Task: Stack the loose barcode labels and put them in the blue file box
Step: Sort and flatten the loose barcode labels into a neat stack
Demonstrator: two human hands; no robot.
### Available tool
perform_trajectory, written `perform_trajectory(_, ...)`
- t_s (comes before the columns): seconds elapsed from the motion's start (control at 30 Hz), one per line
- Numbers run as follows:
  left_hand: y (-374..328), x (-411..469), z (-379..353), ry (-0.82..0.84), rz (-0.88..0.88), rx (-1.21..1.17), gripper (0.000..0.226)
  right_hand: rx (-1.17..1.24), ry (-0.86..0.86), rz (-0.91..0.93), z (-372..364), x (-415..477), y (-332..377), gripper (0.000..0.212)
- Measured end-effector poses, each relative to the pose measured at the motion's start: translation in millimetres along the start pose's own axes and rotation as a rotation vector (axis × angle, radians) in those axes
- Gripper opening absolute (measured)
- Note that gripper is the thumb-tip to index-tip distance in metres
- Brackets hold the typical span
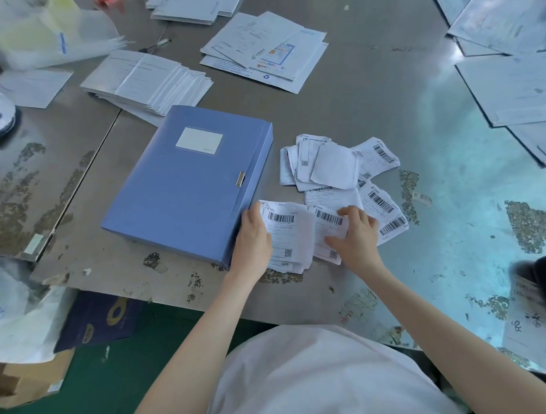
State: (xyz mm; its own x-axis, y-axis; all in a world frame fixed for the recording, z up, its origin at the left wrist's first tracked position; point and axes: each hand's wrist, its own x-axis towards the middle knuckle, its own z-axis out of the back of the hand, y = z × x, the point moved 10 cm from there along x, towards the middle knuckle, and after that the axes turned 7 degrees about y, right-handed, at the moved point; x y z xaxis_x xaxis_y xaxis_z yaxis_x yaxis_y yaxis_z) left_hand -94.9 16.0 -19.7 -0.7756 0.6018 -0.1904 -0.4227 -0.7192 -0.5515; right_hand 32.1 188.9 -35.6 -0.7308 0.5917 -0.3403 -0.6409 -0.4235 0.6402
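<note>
Plainly mid-stacking: the left hand [253, 234] gripped a pile of white paper barcode labels [287, 235] beside the closed blue plastic file box [189, 179]; the right hand [354, 237] apparently pinched another label [327, 222] in its fingers [347, 211]. Next, it wanted laying squarely on top.

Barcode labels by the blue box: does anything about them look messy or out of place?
Yes. The loose barcode labels lie in a jumble right of the closed blue file box, overlapping at odd angles, some face down. One torn label scrap sits apart, farther right. The table itself shows flaked, worn patches.
</note>
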Motion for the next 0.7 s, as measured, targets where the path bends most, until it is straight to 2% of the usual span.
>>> perform_trajectory(0.1,-6,-3,-3,-0.079,-0.072,0.11,0.064,-0.108,0.019,-0.013,-5,5,1,0.059)
perform_trajectory(0.17,-16,-7,1,-0.146,-0.138,0.251,0.059,-0.109,0.011,-0.019,-5,7,0,0.057)
perform_trajectory(0.27,-33,-9,-6,-0.108,-0.27,0.384,0.047,-0.032,0.001,0.01,-2,8,0,0.049)
perform_trajectory(0.33,-35,-9,-15,-0.035,-0.311,0.336,0.045,0.111,-0.022,0.032,5,7,0,0.04)
perform_trajectory(0.4,-31,-8,-23,0.019,-0.28,0.294,0.038,0.219,-0.101,0.025,20,4,-2,0.034)
perform_trajectory(0.5,-30,-9,-26,0.025,-0.238,0.269,0.027,0.393,-0.244,0.015,47,-1,-2,0.03)
perform_trajectory(0.6,-31,-5,-25,0.021,-0.207,0.215,0.027,0.615,-0.339,0.021,69,-2,-3,0.029)
perform_trajectory(0.7,-34,-4,-20,0.085,-0.099,-0.084,0.027,0.756,-0.375,0.038,83,-3,1,0.031)
